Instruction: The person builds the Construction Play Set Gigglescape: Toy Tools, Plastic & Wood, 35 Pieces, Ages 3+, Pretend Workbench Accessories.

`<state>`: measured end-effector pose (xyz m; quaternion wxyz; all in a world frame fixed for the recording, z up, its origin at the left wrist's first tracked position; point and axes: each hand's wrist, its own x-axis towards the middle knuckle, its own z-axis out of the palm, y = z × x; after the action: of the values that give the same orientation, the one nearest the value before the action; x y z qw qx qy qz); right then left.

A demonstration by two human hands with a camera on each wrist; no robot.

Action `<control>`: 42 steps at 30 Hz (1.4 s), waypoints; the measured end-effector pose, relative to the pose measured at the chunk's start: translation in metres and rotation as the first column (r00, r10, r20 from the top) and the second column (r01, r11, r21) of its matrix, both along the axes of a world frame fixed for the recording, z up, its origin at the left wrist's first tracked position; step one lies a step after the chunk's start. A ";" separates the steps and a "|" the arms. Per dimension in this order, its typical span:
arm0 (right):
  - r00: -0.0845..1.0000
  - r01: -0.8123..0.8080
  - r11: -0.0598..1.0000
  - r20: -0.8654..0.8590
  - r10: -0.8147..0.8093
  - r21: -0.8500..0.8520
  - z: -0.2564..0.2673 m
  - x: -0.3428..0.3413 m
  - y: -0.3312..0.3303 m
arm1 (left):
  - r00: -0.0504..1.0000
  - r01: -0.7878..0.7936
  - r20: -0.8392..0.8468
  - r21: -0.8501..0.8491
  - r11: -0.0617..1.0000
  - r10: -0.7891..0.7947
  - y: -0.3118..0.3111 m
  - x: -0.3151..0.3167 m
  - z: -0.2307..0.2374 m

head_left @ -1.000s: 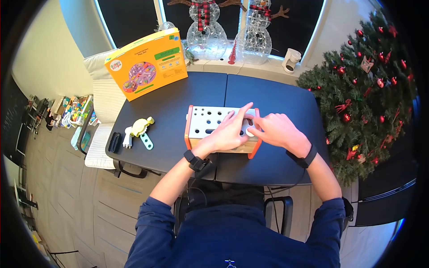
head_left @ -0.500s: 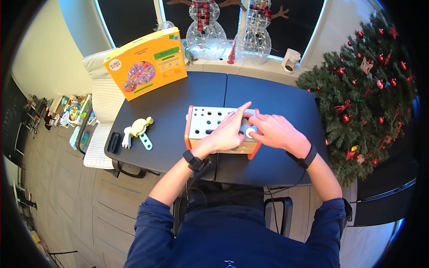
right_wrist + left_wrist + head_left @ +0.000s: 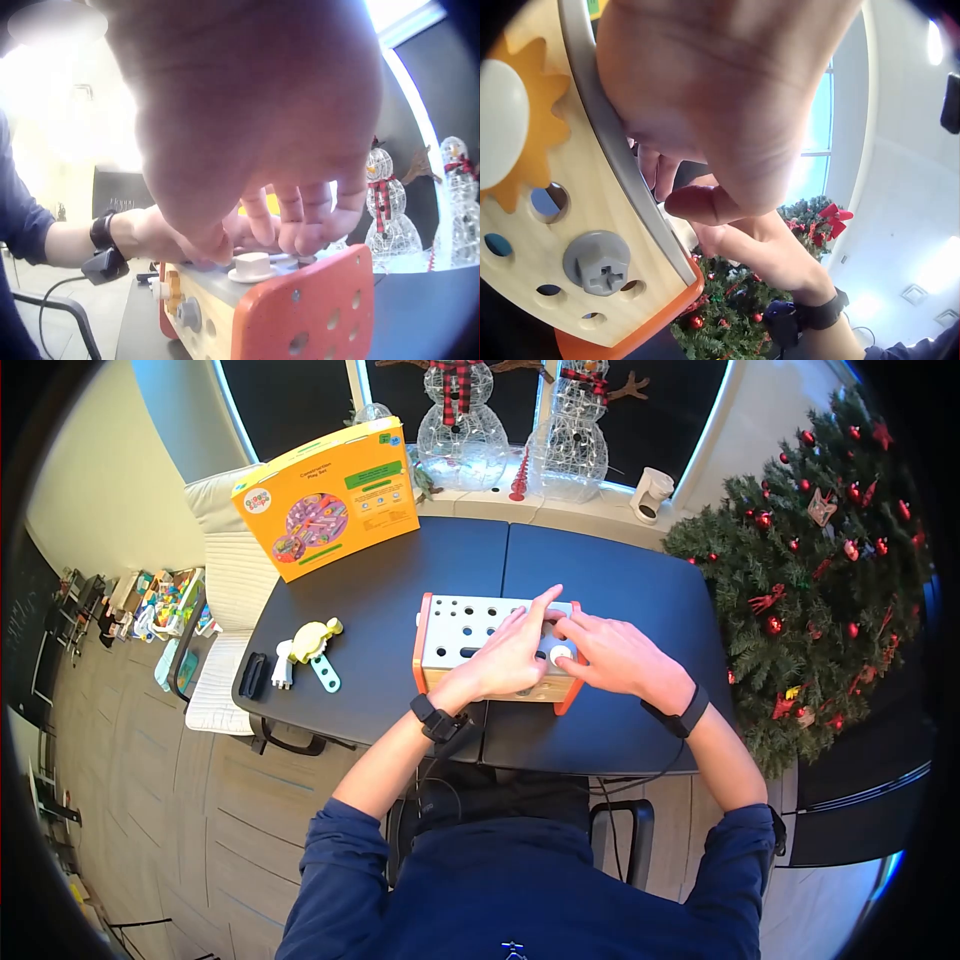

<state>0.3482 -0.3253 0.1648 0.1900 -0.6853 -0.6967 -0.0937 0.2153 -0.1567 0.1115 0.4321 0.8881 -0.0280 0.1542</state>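
Observation:
A wooden toy box (image 3: pixel 447 622) with a grey perforated top and orange end panels stands on the dark table. My left hand (image 3: pixel 508 660) lies across its top, index finger stretched out and thumb near a white square-headed piece (image 3: pixel 561 656). From the right, my right hand (image 3: pixel 625 657) reaches over the same end, its thumb beside that piece. The right wrist view shows the white piece (image 3: pixel 253 267) seated on the top, with bent right fingers (image 3: pixel 307 232) just behind it. Whatever lies between those fingers is hidden. A grey bolt (image 3: pixel 600 262) sticks out of the box's wooden side.
Left on the table are a yellow-and-white toy piece (image 3: pixel 311 643), a mint strip with holes (image 3: pixel 325 673) and a black object (image 3: pixel 255 676). A yellow carton (image 3: pixel 330 500) stands at the back left. Beyond the table's right edge is a decorated tree (image 3: pixel 800 570).
The right thumb and fingers have shifted slightly, leaving more of the white piece uncovered. My left hand stays nearly still across the top.

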 end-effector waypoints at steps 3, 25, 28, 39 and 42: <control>0.997 -0.055 0.996 0.055 0.052 0.070 -0.018 0.005 0.003 | 0.999 -0.006 -0.044 0.001 1.000 0.006 -0.002 -0.001 0.006; 0.950 -0.015 0.983 0.305 0.071 -0.184 -0.022 0.014 0.015 | 0.999 -0.005 -0.036 0.003 1.000 0.005 -0.003 -0.001 0.006; 0.928 -0.033 0.989 0.363 0.083 -0.142 -0.027 0.014 0.021 | 1.000 0.001 -0.022 -0.007 1.000 -0.001 -0.003 0.000 0.005; 0.900 0.219 0.967 0.411 -0.147 -0.133 -0.037 -0.002 0.014 | 0.981 -0.194 -0.015 -0.101 0.976 0.193 -0.017 0.003 0.008; 0.951 0.265 0.957 0.194 -0.239 -0.118 -0.031 -0.007 0.009 | 0.972 -0.176 0.068 -0.428 0.887 0.225 -0.004 0.003 0.002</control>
<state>0.3411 -0.3164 0.1336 0.0641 -0.7696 -0.6224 -0.1277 0.2180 -0.1611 0.1133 0.5917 0.7623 0.0726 0.2518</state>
